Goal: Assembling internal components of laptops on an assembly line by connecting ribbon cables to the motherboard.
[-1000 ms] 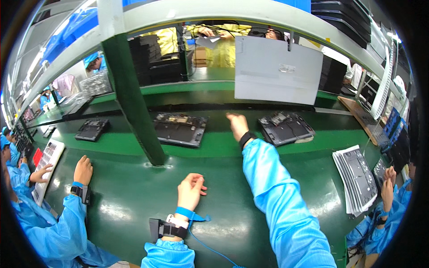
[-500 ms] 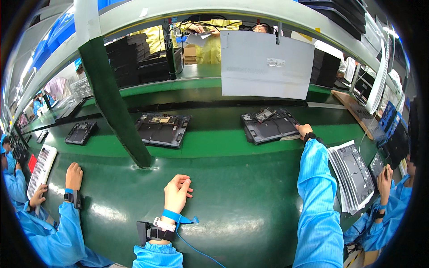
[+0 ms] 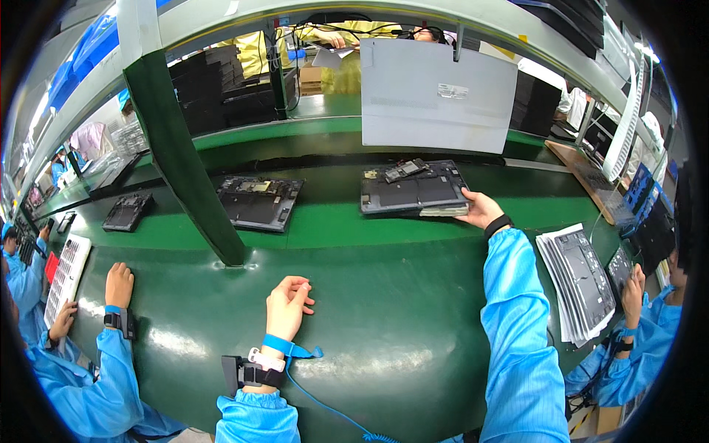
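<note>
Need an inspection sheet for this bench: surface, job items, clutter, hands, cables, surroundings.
Surface: green bench, shiny, with glare patches.
Job items: right unit, dark, small module lying on top; middle unit and left unit apart from it.
Clutter: sheet stack at right, dark panel on top; white tray at left.
Left hand: loosely curled over the bench, nothing seen in it.
Right hand: gripping the right unit's near right corner.
Cables: blue cord from left wrist strap.
Surroundings: hanging white board; green post; blue-sleeved people at both sides.
</note>
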`<state>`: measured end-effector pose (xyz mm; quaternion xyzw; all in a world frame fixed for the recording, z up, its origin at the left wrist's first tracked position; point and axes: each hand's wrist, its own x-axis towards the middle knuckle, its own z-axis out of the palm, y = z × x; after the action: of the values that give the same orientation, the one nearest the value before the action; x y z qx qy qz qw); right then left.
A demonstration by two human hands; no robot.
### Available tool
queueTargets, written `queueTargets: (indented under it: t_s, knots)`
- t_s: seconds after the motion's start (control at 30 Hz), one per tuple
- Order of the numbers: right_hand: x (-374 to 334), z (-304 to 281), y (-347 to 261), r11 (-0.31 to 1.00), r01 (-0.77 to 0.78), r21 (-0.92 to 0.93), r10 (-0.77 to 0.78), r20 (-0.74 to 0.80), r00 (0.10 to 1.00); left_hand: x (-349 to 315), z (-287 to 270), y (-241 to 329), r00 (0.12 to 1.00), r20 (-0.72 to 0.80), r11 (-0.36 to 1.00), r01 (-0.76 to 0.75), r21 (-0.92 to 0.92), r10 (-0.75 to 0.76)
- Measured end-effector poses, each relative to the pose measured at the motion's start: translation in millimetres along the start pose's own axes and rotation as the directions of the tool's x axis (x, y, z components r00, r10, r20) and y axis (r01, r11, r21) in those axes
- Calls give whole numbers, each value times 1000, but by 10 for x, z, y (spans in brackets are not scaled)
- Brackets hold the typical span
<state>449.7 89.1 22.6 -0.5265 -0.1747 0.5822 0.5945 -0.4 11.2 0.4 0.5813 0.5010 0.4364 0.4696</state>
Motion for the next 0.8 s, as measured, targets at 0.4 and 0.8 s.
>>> queueTargets:
  t_s: [0.4,0.8]
  knots:
    - [-1550,-67,654,986,-17,167,-26,253,967,18,-374,265,1000,-27,973,-17,-230,11]
    - [-3013,41,1369,964,-252,-89,267,332,905,-534,220,617,851,524,746,-360,561,16]
